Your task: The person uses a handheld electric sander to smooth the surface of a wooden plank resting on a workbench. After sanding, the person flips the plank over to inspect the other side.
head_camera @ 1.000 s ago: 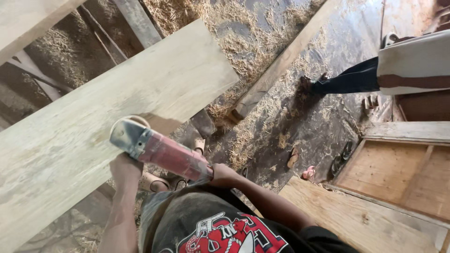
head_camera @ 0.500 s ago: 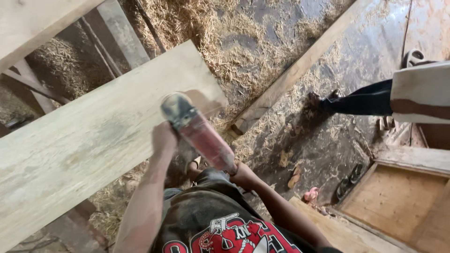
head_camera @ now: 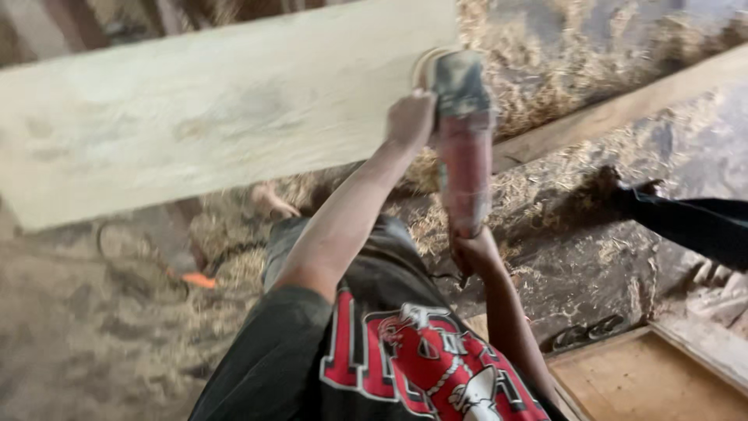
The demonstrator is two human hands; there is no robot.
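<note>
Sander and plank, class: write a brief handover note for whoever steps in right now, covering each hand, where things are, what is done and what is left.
Left hand: gripping the head of the red power sander.
Right hand: holding its rear handle.
The sander's disc end sits at the right end of the pale wooden plank.
Done: cannot be judged; the picture is blurred.
Left: cannot tell how much surface remains.
Nearby: another person's dark-clad leg, and sawdust on the floor.

Both hands on a red angle grinder (head_camera: 465, 148): left hand (head_camera: 411, 118) grips near its head, right hand (head_camera: 474, 251) holds the rear end. Its disc sits at the right end of a pale wooden plank (head_camera: 210, 109). Wood shavings (head_camera: 538, 70) cover the floor behind.
</note>
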